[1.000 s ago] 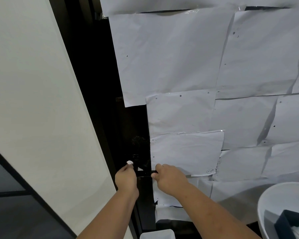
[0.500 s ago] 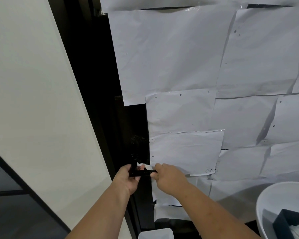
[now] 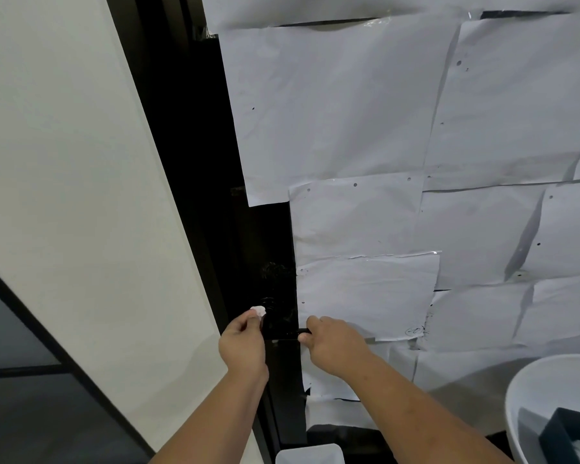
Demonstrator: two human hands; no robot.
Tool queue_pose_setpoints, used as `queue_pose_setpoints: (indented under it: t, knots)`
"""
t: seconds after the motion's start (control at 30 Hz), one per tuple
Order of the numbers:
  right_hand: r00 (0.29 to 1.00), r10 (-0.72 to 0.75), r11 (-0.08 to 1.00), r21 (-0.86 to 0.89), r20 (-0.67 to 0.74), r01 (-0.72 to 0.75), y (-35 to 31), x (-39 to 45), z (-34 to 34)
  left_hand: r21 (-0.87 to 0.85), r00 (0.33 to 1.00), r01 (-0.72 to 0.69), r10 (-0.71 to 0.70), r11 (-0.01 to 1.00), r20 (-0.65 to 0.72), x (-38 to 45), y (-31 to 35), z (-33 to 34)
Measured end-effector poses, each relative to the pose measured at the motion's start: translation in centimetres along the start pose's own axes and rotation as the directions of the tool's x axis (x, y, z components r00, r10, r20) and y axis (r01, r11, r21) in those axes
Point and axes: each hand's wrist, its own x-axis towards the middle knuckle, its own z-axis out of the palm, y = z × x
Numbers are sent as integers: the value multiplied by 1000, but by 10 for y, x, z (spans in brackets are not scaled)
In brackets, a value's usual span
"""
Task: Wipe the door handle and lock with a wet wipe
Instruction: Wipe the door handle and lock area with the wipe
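Black door [image 3: 258, 236], its right side papered over with white sheets [image 3: 365, 112]. Bottom right, a white basin [image 3: 529, 390] with a dark box [image 3: 563, 433] in it. Right hand [image 3: 332, 343] curls round the end of the black handle [image 3: 287, 333]. Left hand [image 3: 241, 339] pinches the balled white wipe [image 3: 258, 310], pressed to the lock plate [image 3: 277, 306] just above the handle.

Two hands [image 3: 243, 341], one wet wipe [image 3: 258, 310], one door handle [image 3: 287, 333], one white tub [image 3: 516, 403], many paper sheets [image 3: 332, 108].
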Motion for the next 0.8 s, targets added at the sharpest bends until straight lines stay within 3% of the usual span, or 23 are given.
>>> queue_pose_setpoints:
  t: [0.23,0.37,0.43,0.53,0.73,0.8]
  knots:
    - [1000,3,1000,10,9,-3,0,-1,0,105,991,-136,135,985,20,-5,6,1]
    - [1000,-3,1000,20,-3,3,1,0,1,207,938,-345,325,916,122,-5,16,0]
    - [1000,-8,1000,14,-9,8,1,0,1,286,860,-508,458,813,226,-2,19,1]
    - [1000,-8,1000,0,-15,8,1,1,1,461,716,-697,568,549,406,11,16,2]
    - [1000,-20,1000,1,-22,20,1,0,1,583,610,-767,586,267,534,27,12,1]
    - [999,-22,1000,5,-24,22,0,0,1,597,540,-794,588,118,602,29,13,3]
